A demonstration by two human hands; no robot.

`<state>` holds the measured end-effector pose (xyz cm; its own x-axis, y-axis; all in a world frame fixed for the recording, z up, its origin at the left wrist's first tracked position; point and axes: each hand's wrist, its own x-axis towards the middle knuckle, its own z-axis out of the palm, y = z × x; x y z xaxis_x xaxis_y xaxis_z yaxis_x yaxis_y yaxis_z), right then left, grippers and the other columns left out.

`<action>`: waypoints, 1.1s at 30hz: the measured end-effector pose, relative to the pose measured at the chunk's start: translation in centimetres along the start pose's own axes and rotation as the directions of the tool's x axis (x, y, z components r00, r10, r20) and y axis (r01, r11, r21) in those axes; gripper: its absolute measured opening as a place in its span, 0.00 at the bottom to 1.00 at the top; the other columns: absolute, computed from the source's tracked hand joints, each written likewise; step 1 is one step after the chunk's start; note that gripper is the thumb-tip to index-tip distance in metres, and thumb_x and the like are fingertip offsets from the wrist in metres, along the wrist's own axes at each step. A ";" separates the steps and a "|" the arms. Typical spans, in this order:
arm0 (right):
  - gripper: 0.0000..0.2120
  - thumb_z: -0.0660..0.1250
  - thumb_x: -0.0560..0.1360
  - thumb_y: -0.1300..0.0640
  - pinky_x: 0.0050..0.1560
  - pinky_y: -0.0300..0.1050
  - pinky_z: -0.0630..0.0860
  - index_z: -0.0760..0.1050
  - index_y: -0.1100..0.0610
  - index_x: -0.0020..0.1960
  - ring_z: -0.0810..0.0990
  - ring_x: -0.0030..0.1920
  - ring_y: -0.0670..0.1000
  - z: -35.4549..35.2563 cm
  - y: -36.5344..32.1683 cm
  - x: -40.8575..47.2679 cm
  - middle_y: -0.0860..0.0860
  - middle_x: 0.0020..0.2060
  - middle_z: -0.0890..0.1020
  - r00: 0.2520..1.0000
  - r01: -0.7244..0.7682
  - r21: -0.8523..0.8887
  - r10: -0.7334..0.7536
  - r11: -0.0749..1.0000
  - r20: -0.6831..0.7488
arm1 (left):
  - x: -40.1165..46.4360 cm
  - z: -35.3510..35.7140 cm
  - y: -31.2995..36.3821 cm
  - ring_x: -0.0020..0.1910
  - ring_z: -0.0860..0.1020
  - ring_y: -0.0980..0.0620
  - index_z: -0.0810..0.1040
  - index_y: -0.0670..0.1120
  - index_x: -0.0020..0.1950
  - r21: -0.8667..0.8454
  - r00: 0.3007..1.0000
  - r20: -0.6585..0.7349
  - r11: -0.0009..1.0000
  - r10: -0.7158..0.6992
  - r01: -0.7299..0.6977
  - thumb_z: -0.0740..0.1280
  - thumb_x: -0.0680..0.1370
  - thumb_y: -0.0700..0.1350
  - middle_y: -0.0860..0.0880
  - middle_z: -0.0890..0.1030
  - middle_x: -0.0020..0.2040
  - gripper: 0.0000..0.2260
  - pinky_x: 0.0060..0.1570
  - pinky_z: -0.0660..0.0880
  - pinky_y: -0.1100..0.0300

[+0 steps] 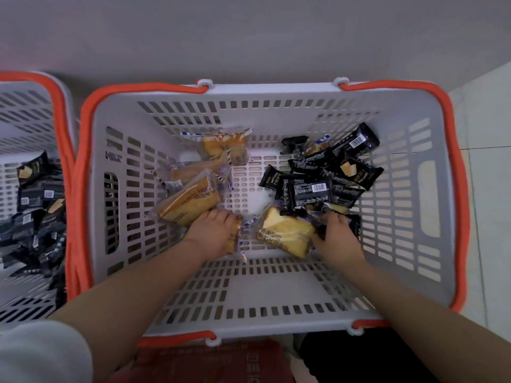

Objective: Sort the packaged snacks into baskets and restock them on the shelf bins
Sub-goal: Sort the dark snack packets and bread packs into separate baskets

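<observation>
A grey slotted basket (265,297) with orange handles fills the middle of the view. Clear-wrapped yellow cake packs (190,200) lie in its left half. Black snack packs (318,186) are piled in its right half. My left hand (213,233) reaches into the basket and closes on a yellow cake pack (233,239) near the front. My right hand (337,236) grips a black snack pack (355,222) at the front right, next to another yellow cake pack (284,233).
A second grey basket (30,111) with an orange rim stands at the left, holding several black snack packs (36,200). A pale wall runs behind both baskets. Tiled floor (486,189) shows at the right. A red bag (215,360) lies below the near basket edge.
</observation>
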<state>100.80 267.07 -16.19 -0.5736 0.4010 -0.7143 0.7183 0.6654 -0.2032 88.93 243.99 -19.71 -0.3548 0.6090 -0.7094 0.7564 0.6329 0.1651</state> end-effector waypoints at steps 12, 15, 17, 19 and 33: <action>0.14 0.66 0.75 0.55 0.48 0.47 0.74 0.72 0.58 0.59 0.77 0.54 0.56 -4.7 -2.0 1.5 0.55 0.54 0.76 0.946 0.324 -0.072 -0.321 0.943 0.056 | 4.5 -6.7 5.0 0.73 0.57 0.48 0.55 0.44 0.76 -0.282 0.935 -0.339 0.936 0.107 -0.209 0.58 0.79 0.46 0.47 0.56 0.76 0.26 0.71 0.57 0.54; 0.21 0.67 0.75 0.57 0.54 0.51 0.72 0.66 0.59 0.65 0.73 0.59 0.58 -7.8 -0.4 3.1 0.57 0.60 0.71 0.918 0.272 -0.258 -0.330 0.927 -0.218 | 6.9 -8.1 6.2 0.74 0.56 0.46 0.54 0.43 0.76 -0.287 0.937 -0.340 0.939 0.084 -0.189 0.59 0.80 0.52 0.46 0.55 0.76 0.28 0.71 0.57 0.53; 0.25 0.67 0.74 0.58 0.61 0.50 0.67 0.63 0.59 0.68 0.68 0.64 0.58 -8.7 0.5 4.0 0.58 0.64 0.68 0.899 0.233 -0.371 -0.345 0.899 -0.271 | 8.2 -8.6 6.9 0.73 0.56 0.45 0.55 0.43 0.75 -0.282 0.946 -0.318 0.946 0.062 -0.157 0.59 0.79 0.56 0.45 0.55 0.76 0.30 0.71 0.57 0.52; 0.26 0.64 0.75 0.59 0.65 0.50 0.63 0.60 0.59 0.70 0.64 0.66 0.58 -8.8 0.8 5.1 0.58 0.66 0.66 0.905 0.172 -0.415 -0.310 0.893 -0.290 | 9.3 -8.8 7.3 0.71 0.60 0.43 0.57 0.42 0.74 -0.306 0.946 -0.323 0.944 0.019 -0.124 0.60 0.78 0.58 0.44 0.57 0.74 0.31 0.69 0.60 0.51; 0.21 0.68 0.72 0.53 0.63 0.52 0.59 0.65 0.59 0.60 0.68 0.63 0.57 -6.8 0.2 7.4 0.56 0.60 0.73 0.941 0.086 -0.414 -0.210 0.906 -0.266 | 8.6 -6.8 7.7 0.62 0.67 0.45 0.65 0.43 0.68 -0.221 0.959 -0.279 0.975 -0.042 -0.022 0.64 0.73 0.63 0.44 0.67 0.63 0.31 0.61 0.66 0.53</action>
<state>93.97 274.45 -16.93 -0.7954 0.4044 -0.4514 0.4386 0.8981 0.0318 87.97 257.38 -19.88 -0.5253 0.6912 -0.4963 0.6240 0.7094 0.3276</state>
